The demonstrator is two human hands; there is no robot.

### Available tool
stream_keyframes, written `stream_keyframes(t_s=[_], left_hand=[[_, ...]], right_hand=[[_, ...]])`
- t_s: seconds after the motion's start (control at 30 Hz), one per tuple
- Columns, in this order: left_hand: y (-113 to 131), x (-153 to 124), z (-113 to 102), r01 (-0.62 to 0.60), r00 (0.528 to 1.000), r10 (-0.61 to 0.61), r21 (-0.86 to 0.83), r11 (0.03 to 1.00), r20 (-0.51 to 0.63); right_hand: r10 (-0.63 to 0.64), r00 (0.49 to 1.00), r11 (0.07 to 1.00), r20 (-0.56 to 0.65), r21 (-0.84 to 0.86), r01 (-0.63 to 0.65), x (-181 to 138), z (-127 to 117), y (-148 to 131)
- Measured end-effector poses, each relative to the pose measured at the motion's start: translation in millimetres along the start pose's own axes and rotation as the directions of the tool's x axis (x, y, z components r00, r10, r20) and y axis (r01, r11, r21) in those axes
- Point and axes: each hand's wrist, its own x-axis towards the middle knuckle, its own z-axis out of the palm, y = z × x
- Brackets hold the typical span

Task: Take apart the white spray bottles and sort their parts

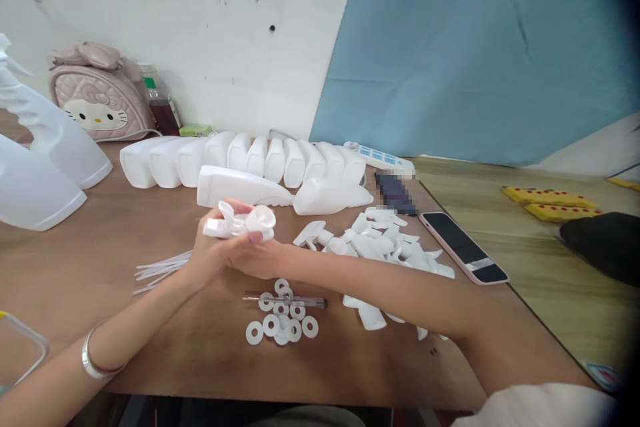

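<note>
A white trigger spray head (pixel 243 221) is gripped by my left hand (pixel 213 250), the thumb along its near side and fingers behind it. Pressed up against the left, just below the spray head, is my right hand (pixel 263 259); its fingers are curled and largely hidden, so what they grip does not show. Several white ring washers (pixel 271 325) lie in front of the hands, with a clear-handled screwdriver (pixel 305 302) across them. Thin white tubes (pixel 160 269) lie left, partly behind my left forearm. A pile of loose trigger spray heads (pixel 370 243) spreads to the right, partly covered by my right arm.
White bottles (pixel 220 150) lie in a row at the back, two more (pixel 240 187) before them. Large spray bottles (pixel 35 180) stand at left. A pink bag (pixel 100 97), a drink bottle (pixel 163 110), a power strip (pixel 383 159) and a phone (pixel 465 248) rest around the table's edges.
</note>
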Motion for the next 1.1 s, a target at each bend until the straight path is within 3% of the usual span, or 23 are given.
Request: stream_keyframes(t_s=[0.13, 0.23, 0.33, 0.4, 0.5, 0.67, 0.73, 0.87, 1.1], left_hand=[[6, 19, -5, -0.021, 0.996, 0.002, -0.223, 0.974, -0.086], [4, 23, -5, -0.038, 0.995, 0.008, -0.305, 0.952, -0.099], [-10, 18, -2, 0.108, 0.992, -0.126, -0.352, 0.93, -0.03], [-21, 11, 2, 0.243, 0.97, -0.231, -0.34, 0.908, 0.076], [-29, 4, 7, 0.363, 0.925, -0.317, -0.251, 0.897, 0.208], [-30, 2, 8, 0.415, 0.901, -0.384, -0.136, 0.9, 0.202], [-31, 3, 7, 0.423, 0.898, -0.397, -0.126, 0.897, 0.192], [-35, 4, 6, 0.409, 0.903, -0.385, -0.106, 0.907, 0.192], [-34, 8, 2, 0.31, 0.93, -0.326, 0.114, 0.944, 0.172]], right_hand=[[-0.206, 0.962, 0.97, 0.18, -0.093, 0.225, -19, -33, -6], [-0.127, 0.972, 0.977, 0.2, -0.142, 0.157, -57, -61, -10], [0.054, 0.972, 0.983, 0.23, -0.184, -0.011, -95, -73, -15], [0.138, 0.969, 0.971, 0.204, -0.221, -0.092, -110, -73, -16], [0.142, 0.982, 0.961, 0.127, -0.256, -0.106, -116, -68, -15], [0.053, 0.997, 0.976, -0.058, -0.208, -0.064, -124, -75, -16], [-0.006, 0.997, 0.986, -0.074, -0.164, -0.006, -134, -77, -20], [-0.114, 0.993, 0.983, 0.016, -0.147, 0.115, -151, -66, -25], [-0.054, 0.978, 0.994, 0.203, -0.086, 0.072, -129, -36, -30]])
